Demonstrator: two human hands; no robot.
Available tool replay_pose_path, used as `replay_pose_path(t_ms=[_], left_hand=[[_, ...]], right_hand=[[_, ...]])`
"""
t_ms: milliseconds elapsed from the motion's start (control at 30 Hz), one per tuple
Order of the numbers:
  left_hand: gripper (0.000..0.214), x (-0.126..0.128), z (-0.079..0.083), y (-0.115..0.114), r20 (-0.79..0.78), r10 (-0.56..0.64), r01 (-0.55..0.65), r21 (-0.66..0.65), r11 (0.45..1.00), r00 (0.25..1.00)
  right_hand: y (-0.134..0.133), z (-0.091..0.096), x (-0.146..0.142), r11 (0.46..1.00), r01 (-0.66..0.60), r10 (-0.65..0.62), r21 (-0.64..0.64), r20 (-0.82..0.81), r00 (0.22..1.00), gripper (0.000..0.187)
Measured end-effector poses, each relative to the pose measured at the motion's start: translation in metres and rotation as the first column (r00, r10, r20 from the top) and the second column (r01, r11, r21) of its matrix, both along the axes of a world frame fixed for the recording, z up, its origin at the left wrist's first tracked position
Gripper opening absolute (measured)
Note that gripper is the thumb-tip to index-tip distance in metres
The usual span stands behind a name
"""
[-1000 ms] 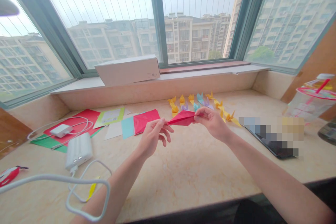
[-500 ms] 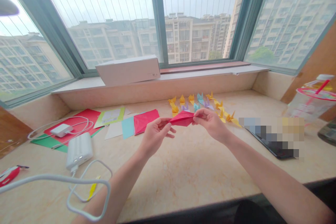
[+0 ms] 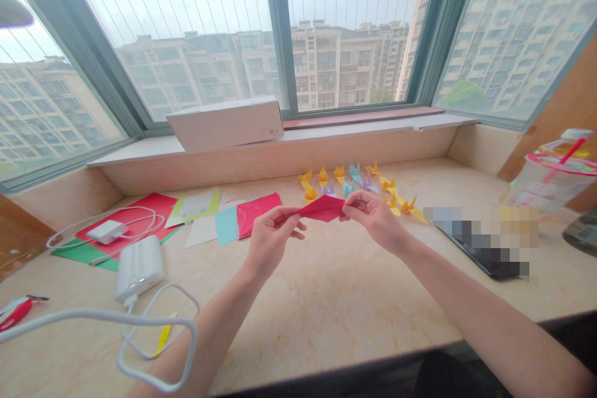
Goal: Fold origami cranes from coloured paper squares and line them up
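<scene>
A folded red sheet of origami paper [image 3: 323,208], shaped like a long diamond, is held level above the counter. My left hand [image 3: 275,233] pinches its left tip between thumb and fingers. Its right tip is pinched by my right hand [image 3: 372,216]. Just behind the paper, several small folded paper cranes [image 3: 366,183] in yellow, blue and purple stand in rows. To the left of my left hand lies a stack of red paper squares [image 3: 254,214], partly over a light blue sheet [image 3: 226,227].
At left, a white power bank [image 3: 138,268] with a looping cable [image 3: 158,317] lies near a charger [image 3: 107,231] on red and green sheets. A phone [image 3: 482,255] and a plastic cup [image 3: 550,186] are at right. A white box [image 3: 226,125] sits on the sill.
The red paper has turned slightly, so its flat face shows more evenly and the raised fold is less visible. Both hands keep their pinch at the tips.
</scene>
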State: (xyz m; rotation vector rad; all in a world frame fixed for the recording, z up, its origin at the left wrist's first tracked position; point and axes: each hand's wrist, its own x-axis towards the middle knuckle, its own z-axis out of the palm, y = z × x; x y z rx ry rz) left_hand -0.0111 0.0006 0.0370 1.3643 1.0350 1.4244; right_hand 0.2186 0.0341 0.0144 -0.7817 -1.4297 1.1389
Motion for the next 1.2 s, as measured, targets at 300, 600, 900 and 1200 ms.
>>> replay_pose_path(t_ms=[300,600,900,1200], left_hand=[[0.026,0.000,-0.006,-0.002,-0.080,-0.080,0.088,0.105,0.991,0.994],[0.016,-0.001,-0.012,0.000,-0.072,0.044,-0.028,0.205,0.978,0.996],[0.013,-0.002,-0.012,0.001,-0.128,0.088,-0.057,0.229,0.972,0.988],[0.031,-0.001,-0.003,-0.005,-0.071,-0.032,0.043,0.162,0.986,0.997]], right_hand=[[0.008,-0.009,0.003,0.999,-0.036,0.036,-0.002,-0.097,0.995,0.020],[0.008,-0.012,0.004,0.997,-0.080,0.077,-0.021,-0.125,0.989,0.019],[0.006,-0.010,0.003,0.996,-0.086,0.083,-0.019,-0.123,0.989,0.017],[0.009,-0.011,0.006,0.997,-0.081,0.082,0.013,-0.125,0.989,0.016]])
